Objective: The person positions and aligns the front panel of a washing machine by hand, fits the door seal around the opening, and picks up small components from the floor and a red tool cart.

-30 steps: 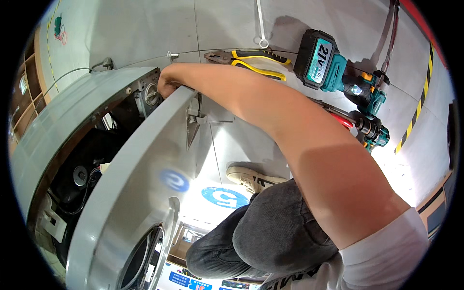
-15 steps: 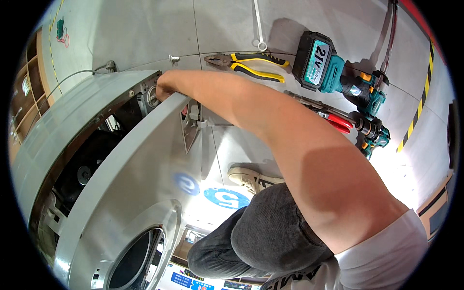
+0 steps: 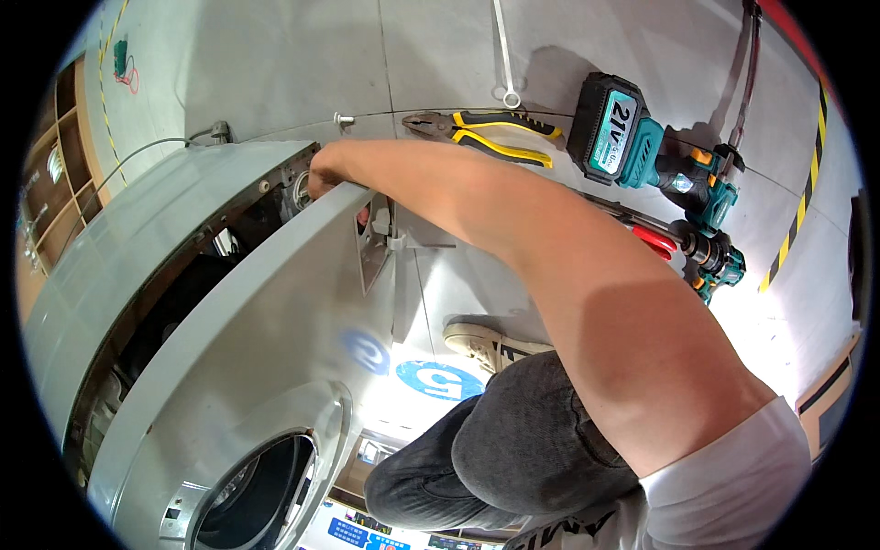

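My right arm reaches across from the lower right. My right hand (image 3: 323,170) is in the gap between the front panel (image 3: 275,302) and the cabinet (image 3: 174,206) of a washing machine, at the panel's top corner in the picture. A round whitish part (image 3: 301,190) sits beside the hand. My fingers are mostly hidden behind the panel edge, so I cannot tell what they grip. A small pinkish patch shows through the panel's rectangular cutout (image 3: 371,252). The round door opening (image 3: 261,490) is in the panel's lower part. My left hand is out of view.
On the grey tiled floor lie a bolt (image 3: 344,119), yellow-black pliers (image 3: 504,137), a wrench (image 3: 506,64), and a teal cordless power tool (image 3: 628,137). A second teal tool (image 3: 720,261) and a red-handled tool (image 3: 653,240) lie beyond my forearm. A cable (image 3: 151,142) runs behind the cabinet.
The panel's lower end has swung toward the cabinet, narrowing the gap and covering more of the dark interior. My right hand stays at the same corner. The whole view has shifted slightly.
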`<state>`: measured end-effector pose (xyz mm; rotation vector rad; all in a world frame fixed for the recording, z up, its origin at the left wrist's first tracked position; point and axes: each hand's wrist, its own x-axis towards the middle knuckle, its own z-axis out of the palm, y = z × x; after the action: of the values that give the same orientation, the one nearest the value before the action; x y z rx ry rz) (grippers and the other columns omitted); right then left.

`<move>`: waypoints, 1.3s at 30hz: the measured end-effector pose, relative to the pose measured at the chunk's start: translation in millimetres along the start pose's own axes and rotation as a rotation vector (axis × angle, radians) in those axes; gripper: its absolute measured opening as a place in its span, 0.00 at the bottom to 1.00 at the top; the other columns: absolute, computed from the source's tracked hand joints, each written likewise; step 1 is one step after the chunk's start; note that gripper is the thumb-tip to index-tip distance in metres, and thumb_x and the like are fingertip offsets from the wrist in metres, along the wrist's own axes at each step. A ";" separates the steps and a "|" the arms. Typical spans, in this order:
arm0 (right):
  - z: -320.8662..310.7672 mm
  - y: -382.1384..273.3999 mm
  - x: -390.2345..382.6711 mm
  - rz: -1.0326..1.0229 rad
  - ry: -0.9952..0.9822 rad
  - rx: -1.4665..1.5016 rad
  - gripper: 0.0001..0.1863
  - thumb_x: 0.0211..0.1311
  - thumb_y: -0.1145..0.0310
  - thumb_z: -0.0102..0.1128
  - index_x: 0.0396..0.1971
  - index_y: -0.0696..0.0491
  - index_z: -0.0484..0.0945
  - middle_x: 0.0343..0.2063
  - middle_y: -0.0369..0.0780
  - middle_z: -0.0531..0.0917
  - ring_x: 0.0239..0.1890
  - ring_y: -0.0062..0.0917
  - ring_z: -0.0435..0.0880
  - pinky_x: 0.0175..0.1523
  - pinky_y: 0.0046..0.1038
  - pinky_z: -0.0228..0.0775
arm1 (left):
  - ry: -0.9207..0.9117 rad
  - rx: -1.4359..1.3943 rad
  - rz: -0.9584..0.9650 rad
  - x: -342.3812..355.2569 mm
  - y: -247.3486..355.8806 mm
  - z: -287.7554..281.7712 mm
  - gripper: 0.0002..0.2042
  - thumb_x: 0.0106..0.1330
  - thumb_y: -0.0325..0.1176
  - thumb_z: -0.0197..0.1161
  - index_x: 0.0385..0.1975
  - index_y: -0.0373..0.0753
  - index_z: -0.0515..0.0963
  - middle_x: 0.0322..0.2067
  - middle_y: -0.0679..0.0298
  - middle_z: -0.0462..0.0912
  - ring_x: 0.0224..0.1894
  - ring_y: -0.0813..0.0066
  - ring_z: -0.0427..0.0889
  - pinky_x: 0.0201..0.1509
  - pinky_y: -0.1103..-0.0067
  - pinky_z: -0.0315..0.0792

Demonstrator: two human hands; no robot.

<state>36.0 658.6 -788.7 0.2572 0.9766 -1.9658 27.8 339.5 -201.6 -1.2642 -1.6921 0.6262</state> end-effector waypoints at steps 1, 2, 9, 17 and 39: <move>-0.9 0.1 2.2 0.000 -0.004 -0.008 0.15 0.53 0.68 0.54 0.40 0.59 0.78 0.41 0.48 0.80 0.39 0.39 0.81 0.47 0.43 0.73 | 0.001 -0.002 -0.001 0.2 0.1 0.4 0.15 0.66 0.42 0.46 0.36 0.33 0.65 0.28 0.49 0.70 0.28 0.54 0.70 0.31 0.67 0.65; -2.8 -1.0 3.8 0.002 -0.008 -0.010 0.15 0.53 0.68 0.54 0.40 0.58 0.78 0.40 0.47 0.80 0.38 0.39 0.81 0.47 0.43 0.73 | 0.001 0.000 0.001 0.4 0.7 0.8 0.15 0.66 0.42 0.46 0.36 0.33 0.65 0.29 0.49 0.70 0.28 0.54 0.70 0.31 0.67 0.65; -18.2 -13.8 24.3 0.216 -0.195 0.042 0.14 0.52 0.66 0.57 0.37 0.57 0.79 0.38 0.46 0.81 0.34 0.37 0.82 0.44 0.44 0.73 | 0.003 -0.003 0.004 2.6 2.9 1.9 0.15 0.66 0.42 0.45 0.38 0.34 0.64 0.30 0.48 0.70 0.30 0.54 0.71 0.33 0.67 0.65; -34.5 -18.5 37.8 -0.220 0.104 -0.331 0.10 0.43 0.68 0.62 0.29 0.50 0.82 0.33 0.41 0.83 0.29 0.31 0.82 0.38 0.41 0.70 | -0.007 0.005 0.003 1.7 3.6 -2.2 0.15 0.66 0.42 0.45 0.39 0.34 0.64 0.32 0.48 0.70 0.31 0.55 0.71 0.34 0.67 0.66; -14.5 -2.4 -40.0 -0.291 0.324 -0.538 0.15 0.35 0.69 0.66 0.30 0.49 0.84 0.33 0.39 0.84 0.33 0.26 0.82 0.39 0.35 0.71 | -0.025 -0.003 -0.002 5.3 12.5 5.8 0.16 0.67 0.42 0.43 0.44 0.35 0.63 0.36 0.48 0.70 0.35 0.55 0.72 0.38 0.68 0.66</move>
<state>54.4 695.0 -776.4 0.1324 1.7936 -1.8587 28.3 349.4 -212.5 -1.2614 -1.7149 0.6413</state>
